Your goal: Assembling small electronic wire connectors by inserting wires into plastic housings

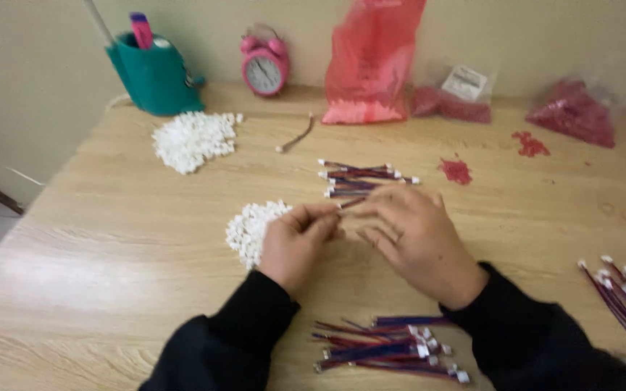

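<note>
Left hand [297, 242], right hand [413, 239] pinch wire [349, 203].

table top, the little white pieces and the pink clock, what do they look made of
Table top: wood or wood-look laminate, pale, with visible grain streaks and a soft sheen. Little white pieces beside the left hand: probably moulded plastic, small uniform opaque blocks, though blur hides detail. Pink clock: looks like glossy painted metal or plastic; I cannot tell which.
</note>
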